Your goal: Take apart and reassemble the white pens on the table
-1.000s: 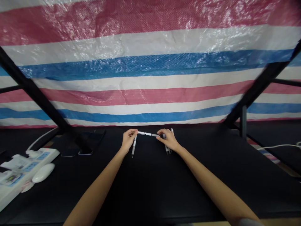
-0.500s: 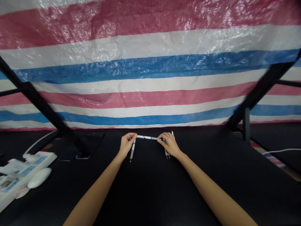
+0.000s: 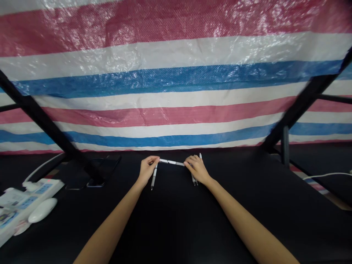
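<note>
A white and grey pen (image 3: 171, 162) lies crosswise between my two hands on the black table. My left hand (image 3: 147, 169) pinches its left end. The fingers of my right hand (image 3: 197, 168) are closed on its right end. Below my left fingers another pen (image 3: 154, 178) slants down toward me, its top end near the crosswise pen. Under my right hand are more pens (image 3: 194, 180), partly hidden by the palm and fingers; a white pen end (image 3: 200, 156) sticks out beyond the knuckles.
At the left edge lie a white power strip (image 3: 30, 203) with plugs and a white mouse (image 3: 43, 210). Dark flat devices (image 3: 95, 183) rest by a black frame bar (image 3: 59, 137). Another bar (image 3: 295, 110) stands right. Striped sheeting (image 3: 170, 117) hangs behind.
The view has shifted slightly. The right end of the crosswise pen sits a little lower, and my right fingers have moved slightly around it. My left hand keeps its pinch.
</note>
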